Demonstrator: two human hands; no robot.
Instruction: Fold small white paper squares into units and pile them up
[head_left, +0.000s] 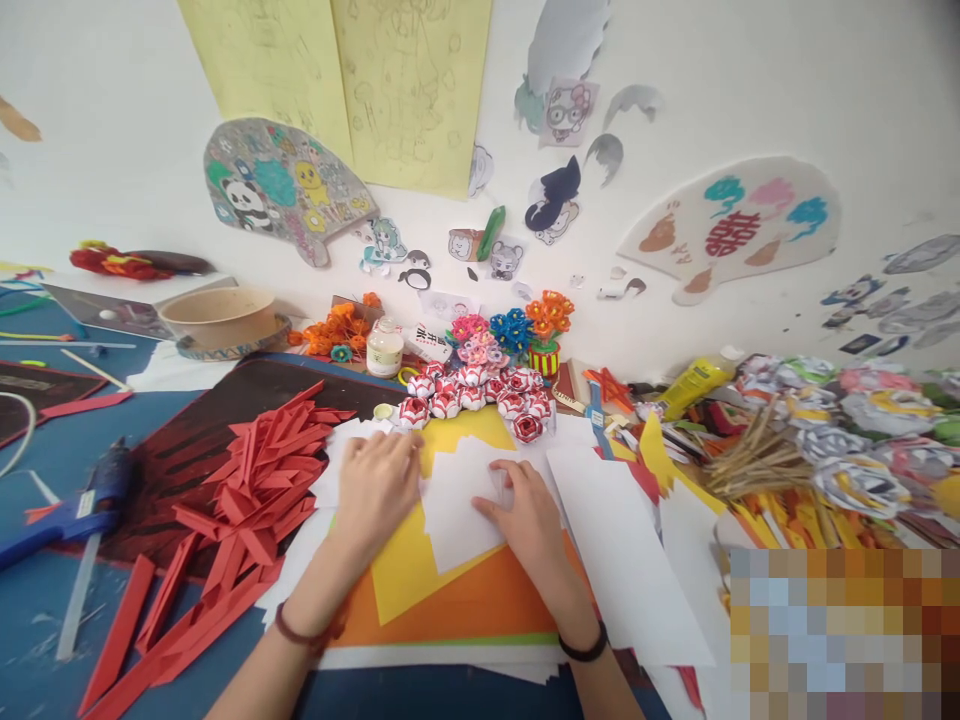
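Small white paper squares (459, 505) lie in a loose stack on a yellow sheet (397, 570), which rests on an orange sheet (450, 610). Over the right part of the stack is my right hand (529, 515), its thumb and forefinger apart, with nothing seen between them. My left hand (379, 485) is at the stack's left side, above more white paper (334, 465). Its fingers are curled and slightly blurred, and what they hold, if anything, is hidden. Red-and-white paper flowers (472, 395) sit in rows just beyond the papers.
Folded red paper strips (255, 480) are heaped on a dark mat at left, near a blue glue gun (97, 500). White sheets (622, 550) lie at right, with dry stalks (757, 450) and more paper flowers (862, 440) farther off. A glass jar (385, 348) stands by the wall.
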